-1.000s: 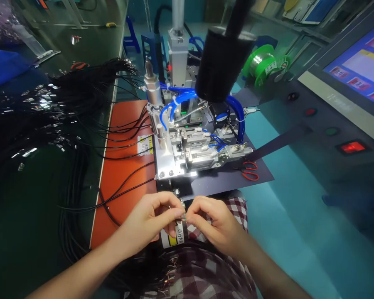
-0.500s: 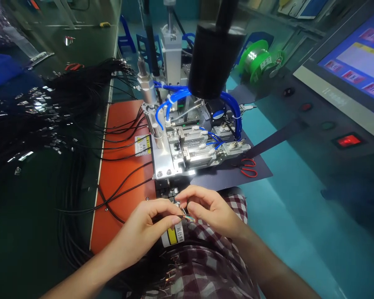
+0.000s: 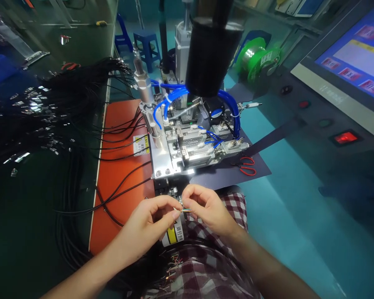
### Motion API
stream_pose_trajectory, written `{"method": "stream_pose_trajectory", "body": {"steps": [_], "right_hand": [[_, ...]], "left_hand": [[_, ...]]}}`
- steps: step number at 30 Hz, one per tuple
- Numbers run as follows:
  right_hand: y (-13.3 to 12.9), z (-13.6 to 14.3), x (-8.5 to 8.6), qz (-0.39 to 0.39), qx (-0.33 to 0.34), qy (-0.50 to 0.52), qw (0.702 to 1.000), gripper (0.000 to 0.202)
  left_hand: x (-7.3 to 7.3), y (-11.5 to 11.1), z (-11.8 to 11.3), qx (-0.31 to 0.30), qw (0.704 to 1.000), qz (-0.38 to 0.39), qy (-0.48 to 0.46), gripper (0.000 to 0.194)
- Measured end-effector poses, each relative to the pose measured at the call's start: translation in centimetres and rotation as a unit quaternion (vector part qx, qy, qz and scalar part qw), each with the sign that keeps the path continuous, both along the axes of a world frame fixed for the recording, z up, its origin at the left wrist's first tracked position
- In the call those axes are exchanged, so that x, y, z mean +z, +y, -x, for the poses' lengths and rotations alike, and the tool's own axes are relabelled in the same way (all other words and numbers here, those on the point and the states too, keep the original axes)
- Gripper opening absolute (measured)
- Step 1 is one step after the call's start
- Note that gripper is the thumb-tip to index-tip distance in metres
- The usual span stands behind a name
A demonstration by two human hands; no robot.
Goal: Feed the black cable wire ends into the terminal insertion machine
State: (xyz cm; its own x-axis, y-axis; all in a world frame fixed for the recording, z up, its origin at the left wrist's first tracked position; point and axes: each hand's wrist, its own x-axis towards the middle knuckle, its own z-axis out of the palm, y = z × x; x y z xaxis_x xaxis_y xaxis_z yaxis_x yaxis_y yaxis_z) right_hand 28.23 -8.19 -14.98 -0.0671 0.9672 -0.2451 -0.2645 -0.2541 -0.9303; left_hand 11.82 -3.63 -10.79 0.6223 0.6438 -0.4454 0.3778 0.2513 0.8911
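Note:
Thin coloured wires (image 3: 186, 210) stretch between my two hands, just in front of the machine (image 3: 193, 145). My left hand (image 3: 157, 218) pinches them at the cable end, thumb against forefinger. From the other side my right hand (image 3: 205, 207) has its thumb and forefinger closed on the free ends of the wires. Behind my fingers is a small dark fixture (image 3: 173, 192) at the machine's front edge. A label with a yellow block (image 3: 172, 236) shows below my left fingers.
Black cables (image 3: 121, 187) cross the orange mat (image 3: 115, 124) at left, beside a large cable bundle (image 3: 71, 91). Red-handled scissors (image 3: 247, 166) lie on the dark plate. A control panel (image 3: 339, 91) stands at right. A black cylinder (image 3: 213, 58) hangs above the machine.
My right hand has moved slightly down and its fingers have closed on the wire ends, which were free before. The wires now run straighter. The camera view has shifted slightly.

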Motion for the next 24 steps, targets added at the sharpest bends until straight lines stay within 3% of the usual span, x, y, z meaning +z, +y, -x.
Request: {"method": "stream_pose_trajectory", "body": {"steps": [6, 12, 24], "right_hand": [[-0.3, 0.1, -0.5, 0.038, -0.049, 0.117, 0.991, 0.018], [-0.4, 0.6, -0.6, 0.047, -0.041, 0.177, 0.982, 0.019], [-0.5, 1.3, -0.9, 0.056, -0.044, 0.183, 0.981, 0.022]], "left_hand": [[-0.1, 0.3, -0.1, 0.037, 0.990, 0.124, -0.059, 0.024], [-0.3, 0.3, -0.1, 0.040, 0.991, 0.110, -0.068, 0.024], [-0.7, 0.3, 0.1, 0.046, 0.989, 0.119, -0.074, 0.022]]}}
